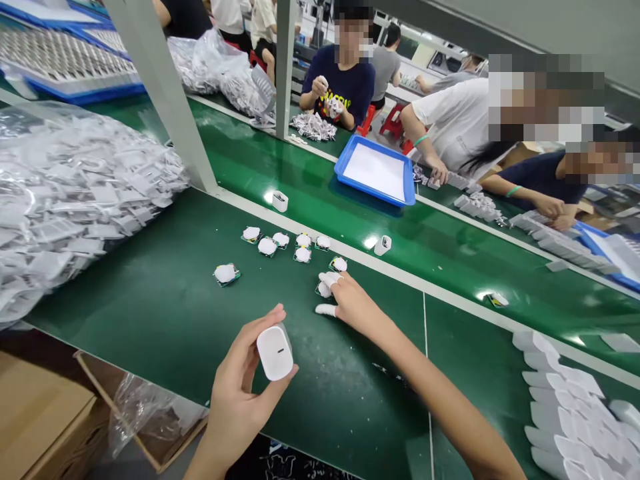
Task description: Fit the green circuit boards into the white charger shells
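My left hand [245, 390] is closed around a white charger housing [275, 353], its face with a small dark slot turned toward me. My right hand [345, 300] wears white finger cots and reaches out over the green bench. Its fingertips are at a small circuit board with a white pad [324, 289], which they partly cover; thumb and index finger are apart. Just beyond lies another padded circuit board [339, 265]. Several more of these boards [267, 247] are loosely grouped further left, and a single circuit board [226, 273] sits apart nearer me.
A large clear bag of white plastic parts [90, 193] fills the left side. White housings [570, 407] stand in rows at the right. Beyond a pale rail, a green conveyor [320, 193] carries scattered pieces and a blue tray [345, 177]. Co-workers [340, 80] sit across it. A metal post [165, 93] rises left.
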Tool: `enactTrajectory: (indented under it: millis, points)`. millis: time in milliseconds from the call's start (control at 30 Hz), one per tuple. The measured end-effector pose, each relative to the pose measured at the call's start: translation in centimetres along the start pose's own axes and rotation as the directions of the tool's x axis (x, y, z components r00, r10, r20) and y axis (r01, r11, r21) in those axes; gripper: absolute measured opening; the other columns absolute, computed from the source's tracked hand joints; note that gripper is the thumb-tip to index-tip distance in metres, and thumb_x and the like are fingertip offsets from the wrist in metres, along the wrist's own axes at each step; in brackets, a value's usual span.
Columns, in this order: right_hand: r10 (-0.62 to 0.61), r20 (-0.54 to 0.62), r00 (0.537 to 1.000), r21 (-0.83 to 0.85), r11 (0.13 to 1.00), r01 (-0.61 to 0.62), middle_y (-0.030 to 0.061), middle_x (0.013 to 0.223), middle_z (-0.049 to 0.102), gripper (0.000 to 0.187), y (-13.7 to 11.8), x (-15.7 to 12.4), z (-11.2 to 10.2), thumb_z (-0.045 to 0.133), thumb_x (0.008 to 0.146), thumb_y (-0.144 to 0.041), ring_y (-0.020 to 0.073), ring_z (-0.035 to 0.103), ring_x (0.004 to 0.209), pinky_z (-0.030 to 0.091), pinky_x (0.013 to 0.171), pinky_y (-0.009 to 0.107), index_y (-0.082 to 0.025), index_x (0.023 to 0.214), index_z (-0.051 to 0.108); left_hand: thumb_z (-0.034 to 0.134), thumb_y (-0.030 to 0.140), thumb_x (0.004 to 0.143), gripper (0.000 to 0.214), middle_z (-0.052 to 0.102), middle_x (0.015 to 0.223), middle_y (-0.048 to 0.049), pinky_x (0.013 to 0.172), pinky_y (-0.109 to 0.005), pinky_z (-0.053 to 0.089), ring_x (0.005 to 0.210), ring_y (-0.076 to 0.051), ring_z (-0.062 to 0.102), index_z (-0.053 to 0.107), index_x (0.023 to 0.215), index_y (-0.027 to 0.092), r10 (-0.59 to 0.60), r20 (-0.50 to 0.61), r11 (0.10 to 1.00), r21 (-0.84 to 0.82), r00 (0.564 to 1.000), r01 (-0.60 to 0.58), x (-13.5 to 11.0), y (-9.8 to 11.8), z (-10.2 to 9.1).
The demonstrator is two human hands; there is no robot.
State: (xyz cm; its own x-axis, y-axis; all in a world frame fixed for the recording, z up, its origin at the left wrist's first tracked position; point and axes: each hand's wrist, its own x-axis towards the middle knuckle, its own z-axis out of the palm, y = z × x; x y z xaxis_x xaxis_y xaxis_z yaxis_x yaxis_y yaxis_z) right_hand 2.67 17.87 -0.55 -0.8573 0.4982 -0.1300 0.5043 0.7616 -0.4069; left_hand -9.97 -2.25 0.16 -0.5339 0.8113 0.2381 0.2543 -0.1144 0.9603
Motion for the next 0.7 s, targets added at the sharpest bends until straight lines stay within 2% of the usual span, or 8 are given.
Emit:
enactTrajectory:
  millis: [100,167,267,367,400,467,567,700]
  points:
    - [0.113,-0.111,0.987,0.105,0.989,-0.101,0.0196,0.101,0.063,0.020,-0.2,1.0,1.6,0.062,0.083,-0.011,0.0313,0.057,0.104,0.046,0.094,0.052,-0.007,0.103,0.064,0.068,0.015,0.083,0.052,0.059,0.134,-0.0106,0.090,-0.032,0.061,0.125,-0.026,0.058,0.053,0.131,0.027,0.107,0.076,0.994,0.018,0.991,-0.108,0.0,0.2,0.0]
    - [0.157,-0.170,0.973,0.221,0.968,-0.118,0.0132,0.093,0.064,0.016,-0.4,1.0,1.8,0.058,0.083,-0.009,0.0257,0.061,0.094,0.050,0.090,0.047,-0.010,0.098,0.063,0.067,0.013,0.083,0.056,0.059,0.134,-0.0098,0.089,-0.031,0.061,0.124,-0.024,0.059,0.051,0.134,0.028,0.130,0.117,0.991,0.016,0.985,-0.132,-0.3,0.5,0.1]
    - [0.167,-0.229,0.959,0.413,0.909,-0.060,0.0054,0.090,0.064,0.018,-1.7,-1.7,0.6,0.057,0.087,-0.021,0.0165,0.066,0.084,0.055,0.084,0.036,-0.015,0.103,0.058,0.067,0.009,0.082,0.061,0.059,0.134,-0.0084,0.093,-0.028,0.059,0.126,-0.022,0.057,0.048,0.137,0.028,0.150,0.173,0.988,-0.043,0.973,-0.145,-0.8,1.0,0.6]
    - [0.121,-0.364,0.924,0.619,0.772,0.143,0.0072,0.111,0.063,0.026,-4.6,-7.2,-1.4,0.054,0.092,-0.040,0.0161,0.067,0.097,0.057,0.085,0.032,-0.022,0.110,0.052,0.066,0.004,0.081,0.061,0.059,0.136,-0.0066,0.102,-0.028,0.054,0.132,-0.021,0.053,0.050,0.135,0.027,0.151,0.213,0.985,-0.112,0.965,-0.129,-1.5,1.6,1.1]
    - [0.089,-0.440,0.894,0.673,0.691,0.263,0.0070,0.115,0.062,0.027,-5.7,-9.2,-2.1,0.057,0.090,-0.041,0.0176,0.066,0.103,0.057,0.086,0.033,-0.025,0.111,0.052,0.066,0.003,0.081,0.060,0.059,0.136,-0.0061,0.104,-0.029,0.053,0.133,-0.021,0.052,0.050,0.134,0.026,0.154,0.233,0.983,-0.130,0.960,-0.126,-1.7,1.8,1.2]
    - [0.024,-0.560,0.828,0.666,0.607,0.433,0.0044,0.113,0.065,0.029,-7.9,-12.5,-2.9,0.066,0.086,-0.035,0.0198,0.065,0.108,0.056,0.094,0.037,-0.030,0.112,0.056,0.066,0.004,0.081,0.059,0.059,0.137,-0.0058,0.105,-0.031,0.052,0.133,-0.021,0.051,0.051,0.134,0.025,0.180,0.287,0.978,-0.157,0.941,-0.139,-2.0,2.3,1.5]
    - [-0.018,-0.630,0.776,0.550,0.695,0.463,0.0020,0.107,0.069,0.042,-10.0,-15.3,-3.0,0.073,0.079,-0.021,0.0204,0.067,0.102,0.050,0.104,0.040,-0.032,0.117,0.058,0.068,0.010,0.083,0.056,0.058,0.138,-0.0068,0.107,-0.034,0.051,0.132,-0.023,0.052,0.051,0.134,0.023,0.227,0.356,0.971,-0.158,0.906,-0.181,-2.3,3.1,1.8]
    - [-0.007,-0.669,0.743,0.468,0.773,0.429,0.0024,0.107,0.069,0.040,-10.5,-16.5,-2.1,0.073,0.080,-0.026,0.0197,0.068,0.098,0.050,0.106,0.038,-0.031,0.116,0.056,0.066,0.013,0.085,0.052,0.057,0.139,-0.0078,0.106,-0.037,0.053,0.127,-0.024,0.057,0.051,0.135,0.021,0.269,0.418,0.963,-0.141,0.868,-0.231,-2.7,3.9,2.3]
